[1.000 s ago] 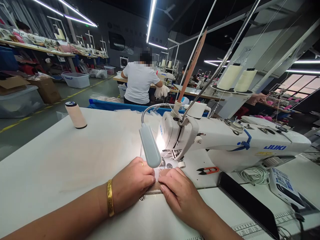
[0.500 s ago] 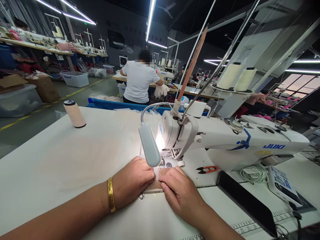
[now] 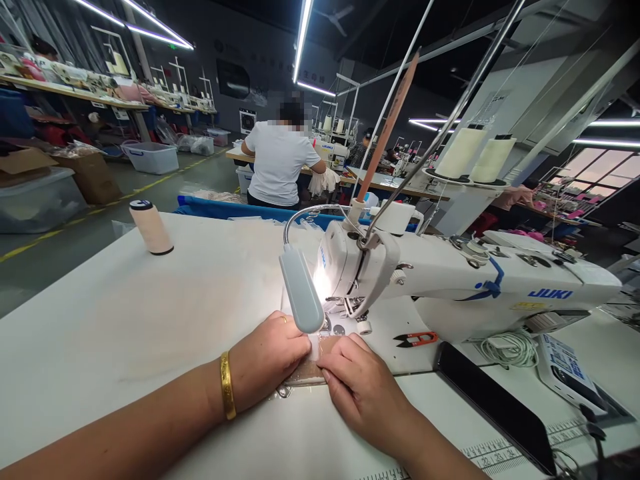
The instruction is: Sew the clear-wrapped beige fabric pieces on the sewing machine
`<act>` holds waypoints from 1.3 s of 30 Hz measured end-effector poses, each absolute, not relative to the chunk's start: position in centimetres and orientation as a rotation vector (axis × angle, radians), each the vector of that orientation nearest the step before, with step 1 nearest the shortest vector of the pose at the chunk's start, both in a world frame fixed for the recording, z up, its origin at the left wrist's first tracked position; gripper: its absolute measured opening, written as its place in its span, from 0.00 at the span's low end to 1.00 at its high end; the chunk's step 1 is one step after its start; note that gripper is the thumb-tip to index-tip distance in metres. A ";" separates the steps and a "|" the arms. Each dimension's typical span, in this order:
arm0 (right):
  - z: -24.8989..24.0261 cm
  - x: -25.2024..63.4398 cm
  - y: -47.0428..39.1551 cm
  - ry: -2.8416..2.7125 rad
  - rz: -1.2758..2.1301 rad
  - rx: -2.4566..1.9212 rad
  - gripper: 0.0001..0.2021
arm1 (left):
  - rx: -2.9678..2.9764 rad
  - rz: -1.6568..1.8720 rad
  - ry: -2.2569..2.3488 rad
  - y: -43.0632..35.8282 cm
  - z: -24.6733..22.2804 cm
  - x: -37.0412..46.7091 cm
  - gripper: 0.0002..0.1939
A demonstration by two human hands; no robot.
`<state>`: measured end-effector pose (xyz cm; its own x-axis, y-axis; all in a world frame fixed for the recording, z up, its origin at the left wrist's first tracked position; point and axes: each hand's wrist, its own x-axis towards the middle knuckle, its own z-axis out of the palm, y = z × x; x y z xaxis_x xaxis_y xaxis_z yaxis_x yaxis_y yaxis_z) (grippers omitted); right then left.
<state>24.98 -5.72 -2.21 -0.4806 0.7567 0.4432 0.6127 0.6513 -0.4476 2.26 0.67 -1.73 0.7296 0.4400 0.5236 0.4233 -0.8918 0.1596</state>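
A short white strip (image 3: 314, 347), which looks like fabric, lies between my hands in front of the sewing machine's (image 3: 345, 267) needle area. My left hand (image 3: 273, 353), with a gold bangle at the wrist, is closed with its fingertips at the strip's left edge. Thumb and fingers pinched, my right hand (image 3: 363, 380) meets its right side. Beneath them is a brown patch (image 3: 311, 372) on the machine bed. The grey lamp head (image 3: 301, 290) hangs just above my left fingers and hides part of the needle area.
Orange-handled thread snips (image 3: 417, 339) and a black phone (image 3: 493, 403) lie to the right, near a coiled pale cable (image 3: 507, 348). A peach thread cone (image 3: 151, 228) stands at the far left of the table. Ahead, a person in a white shirt (image 3: 280, 163) sits at another machine.
The view has shifted very slightly. My left hand has turned a little at the strip; my right hand keeps its pinch in nearly the same place.
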 end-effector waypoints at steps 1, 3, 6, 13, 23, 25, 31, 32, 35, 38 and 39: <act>-2.2 25.0 -5.7 -2.249 0.299 -1.055 0.12 | 2.886 0.894 0.719 0.7 -1.7 2.3 0.16; -2.2 25.0 -5.7 -2.252 0.294 -1.053 0.11 | 2.868 0.900 0.709 0.6 -1.7 2.3 0.15; -2.2 24.9 -5.6 -2.251 0.292 -1.058 0.11 | 2.857 0.865 0.697 0.6 -1.6 2.2 0.15; -2.3 24.9 -5.6 -2.243 0.303 -1.034 0.12 | 2.831 0.849 0.652 0.8 -1.2 2.0 0.15; -2.2 24.9 -5.7 -2.265 0.286 -1.043 0.12 | 2.829 0.686 0.638 0.2 -0.8 1.4 0.13; -2.3 24.9 -5.7 -2.273 0.278 -1.045 0.12 | 2.836 0.682 0.652 0.2 -0.9 1.4 0.14; -2.5 24.9 -5.4 -2.272 0.246 -1.071 0.11 | 2.852 0.688 0.682 0.2 -1.1 1.6 0.14; -2.6 24.9 -5.4 -2.269 0.243 -1.073 0.11 | 2.851 0.694 0.693 0.2 -1.1 1.6 0.14; -2.8 24.9 -5.2 -2.259 0.249 -1.098 0.11 | 2.852 0.710 0.697 0.5 -1.3 1.7 0.14; -3.0 24.9 -4.9 -2.264 0.231 -1.163 0.11 | 2.869 0.720 0.704 1.0 -1.4 1.8 0.13; -3.0 24.9 -4.7 -2.266 0.213 -1.189 0.12 | 2.875 0.723 0.714 1.1 -1.5 1.9 0.13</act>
